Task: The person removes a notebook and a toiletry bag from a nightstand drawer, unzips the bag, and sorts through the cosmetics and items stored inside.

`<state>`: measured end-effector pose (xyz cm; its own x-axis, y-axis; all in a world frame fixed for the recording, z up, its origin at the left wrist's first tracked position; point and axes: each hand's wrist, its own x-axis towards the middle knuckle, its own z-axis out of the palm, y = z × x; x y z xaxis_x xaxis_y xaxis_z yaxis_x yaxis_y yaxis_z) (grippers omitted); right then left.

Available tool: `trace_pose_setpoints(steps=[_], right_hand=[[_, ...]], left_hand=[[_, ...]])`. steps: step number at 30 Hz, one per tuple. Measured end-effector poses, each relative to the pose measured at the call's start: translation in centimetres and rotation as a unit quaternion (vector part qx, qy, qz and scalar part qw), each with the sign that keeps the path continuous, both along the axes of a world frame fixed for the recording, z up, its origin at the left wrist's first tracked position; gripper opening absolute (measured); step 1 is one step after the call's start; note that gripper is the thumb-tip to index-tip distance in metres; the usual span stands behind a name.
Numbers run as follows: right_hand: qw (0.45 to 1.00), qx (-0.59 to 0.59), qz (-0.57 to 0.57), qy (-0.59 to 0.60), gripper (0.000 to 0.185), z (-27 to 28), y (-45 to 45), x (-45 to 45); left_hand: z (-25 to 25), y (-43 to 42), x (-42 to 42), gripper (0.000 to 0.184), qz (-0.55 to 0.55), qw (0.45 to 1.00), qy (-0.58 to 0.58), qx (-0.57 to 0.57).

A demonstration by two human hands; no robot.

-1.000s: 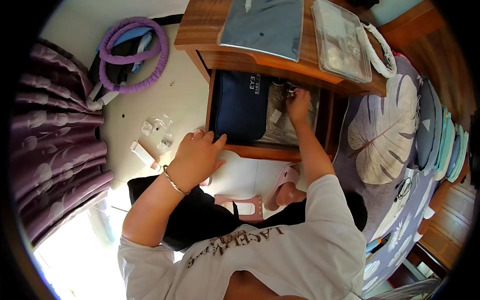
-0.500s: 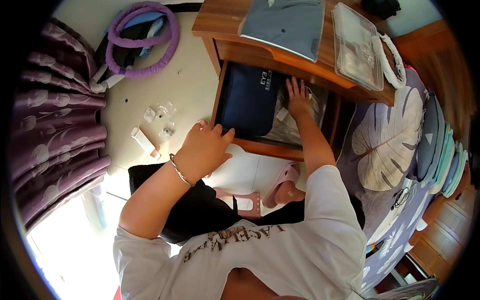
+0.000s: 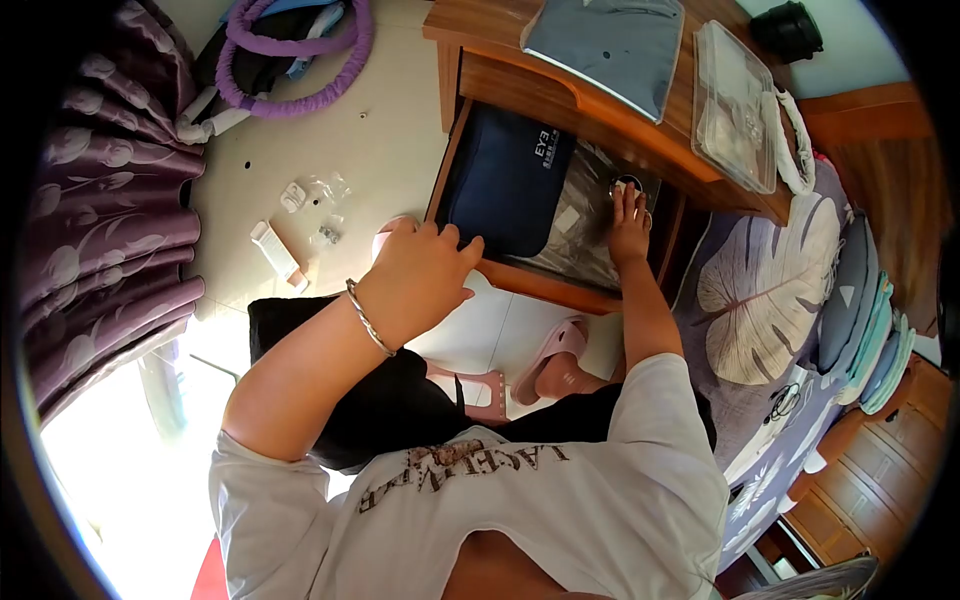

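My left hand (image 3: 415, 280), with a bracelet at its wrist, is at the front left corner of a pulled-out drawer (image 3: 560, 285), its fingers apart and nothing visible in it. Inside the drawer, my right hand (image 3: 628, 225) has its fingers stretched over a small round, dark-rimmed item (image 3: 626, 184) at the right rear; their tips partly cover it. A navy case (image 3: 510, 185) with white lettering fills the drawer's left side. Clear plastic packaging (image 3: 580, 225) lies between the case and my right hand.
On the wooden desktop (image 3: 480, 22) are a grey packaged item (image 3: 605, 50) and a clear plastic box (image 3: 735, 110). A purple hoop (image 3: 350, 75), a small carton (image 3: 277, 255) and plastic scraps lie on the floor at left. A bed (image 3: 770, 290) stands at right.
The view has shifted. My right hand has moved off its earlier spot near the case, further right in the drawer, over the round item. My left hand stays near the drawer's corner.
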<state>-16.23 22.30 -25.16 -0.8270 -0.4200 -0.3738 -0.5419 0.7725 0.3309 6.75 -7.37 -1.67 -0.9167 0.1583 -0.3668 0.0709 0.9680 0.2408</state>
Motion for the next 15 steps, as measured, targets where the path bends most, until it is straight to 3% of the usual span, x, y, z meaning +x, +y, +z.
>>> trace_pose_setpoints(steps=[3,5,6,7,9,13,15], right_hand=[[0.999,0.033,0.009,0.036,0.078,0.4,-1.3,0.8],[0.957,-0.29,-0.011,-0.021,0.07,-0.9,-2.5,1.5],[0.906,-0.364,-0.152,-0.152,0.069,-0.9,-4.2,1.5],[0.815,-0.421,-0.286,-0.277,0.069,-0.7,-6.1,1.8],[0.606,-0.505,-0.482,-0.382,0.087,0.1,-9.3,4.2],[0.608,-0.515,-0.455,-0.398,0.106,1.1,-10.9,5.6],[0.566,-0.511,-0.487,-0.425,0.118,1.8,-11.0,5.8]], left_hand=[[-0.5,0.2,0.4,0.054,-0.004,1.0,0.014,0.0],[-0.9,0.1,0.5,0.052,-0.036,0.998,0.042,-0.029],[-0.6,0.2,0.3,0.052,-0.035,0.998,0.043,-0.03],[-0.1,0.5,0.0,0.054,-0.02,0.999,0.017,-0.022],[0.2,0.7,-0.2,0.056,-0.006,1.0,-0.009,-0.017],[-0.2,0.9,-0.2,0.056,-0.008,1.0,-0.016,-0.007],[-0.4,1.0,-0.1,0.056,-0.008,1.0,-0.015,-0.014]])
